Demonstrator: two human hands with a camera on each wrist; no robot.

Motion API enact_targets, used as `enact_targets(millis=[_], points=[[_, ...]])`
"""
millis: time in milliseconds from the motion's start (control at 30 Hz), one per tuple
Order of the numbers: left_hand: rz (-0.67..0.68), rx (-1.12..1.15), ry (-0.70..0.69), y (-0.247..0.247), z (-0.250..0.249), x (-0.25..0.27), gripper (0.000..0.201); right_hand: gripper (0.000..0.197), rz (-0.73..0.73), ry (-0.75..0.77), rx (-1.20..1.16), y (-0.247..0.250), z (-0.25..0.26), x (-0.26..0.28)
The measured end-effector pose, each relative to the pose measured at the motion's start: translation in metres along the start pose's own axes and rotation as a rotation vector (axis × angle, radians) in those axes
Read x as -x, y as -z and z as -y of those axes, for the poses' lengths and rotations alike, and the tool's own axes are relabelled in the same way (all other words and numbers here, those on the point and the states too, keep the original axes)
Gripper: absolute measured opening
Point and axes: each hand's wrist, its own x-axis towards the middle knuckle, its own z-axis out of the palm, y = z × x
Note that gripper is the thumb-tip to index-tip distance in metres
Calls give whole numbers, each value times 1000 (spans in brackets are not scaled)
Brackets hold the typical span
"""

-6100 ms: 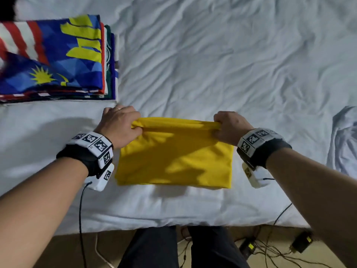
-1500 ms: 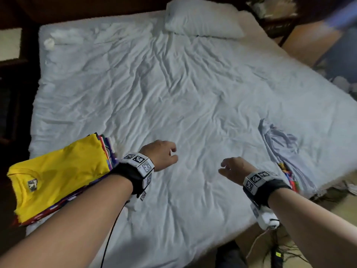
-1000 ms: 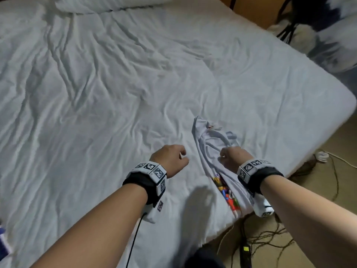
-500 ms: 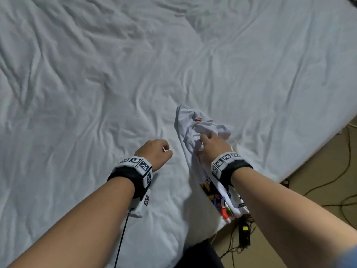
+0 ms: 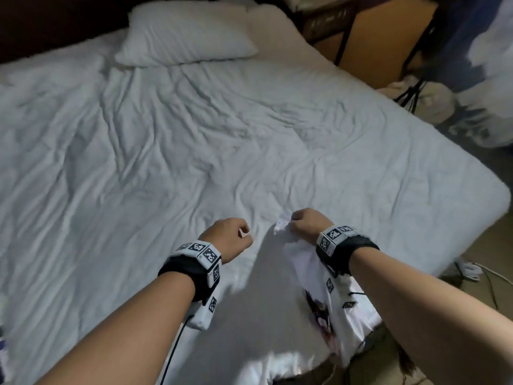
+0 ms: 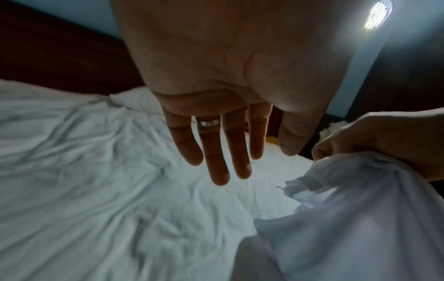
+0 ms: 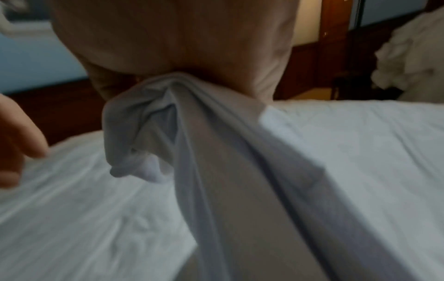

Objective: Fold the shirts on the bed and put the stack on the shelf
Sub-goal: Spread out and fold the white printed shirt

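White shirt (image 5: 337, 298) w/ a colour print hangs from my right hand (image 5: 306, 223), bunched at the top, lower part trailing down past the near edge of the bed (image 5: 194, 140) by my forearm. In the right wrist view the cloth (image 7: 216, 152) comes out of my closed fist (image 7: 182, 47) as one twisted rope of fabric, so the fingers are curled tight round it. Shirt is lifted off the sheet at the grip end; can't tell if the bottom hem touches anything.

My left hand (image 5: 229, 237) hovers just beside the right one, over the sheet, holding nothing. Left wrist view shows its fingers (image 6: 216, 152) straight and spread a little, ring (image 6: 207, 122) on one finger, thumb close to the gathered shirt (image 6: 348, 209) but apart from it.

Bed has a rumpled white sheet, pillow (image 5: 183, 37) at the far end. Cables (image 5: 483, 276) on the floor at the right of the bed. Both wrists carry black bands w/ marker tags.
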Motion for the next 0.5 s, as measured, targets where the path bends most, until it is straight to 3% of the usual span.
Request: enact_targets(millis=[133,200,367,433,500], points=[[-127,81,-88,48,5,72,37,49,29,174,29,28,80,71],[-189,113,-145,72,7,110,50,47,43,264,151,33,117,108],[-364,166,-373,140,-5,199,85,30,-177,557,520,52,190,198],[-397,203,-439,164,-14,232,89,27,-256,646,498,66,216,235],[-405,209,-475,186,-25,261,80,32,-341,723,480,79,241,270]])
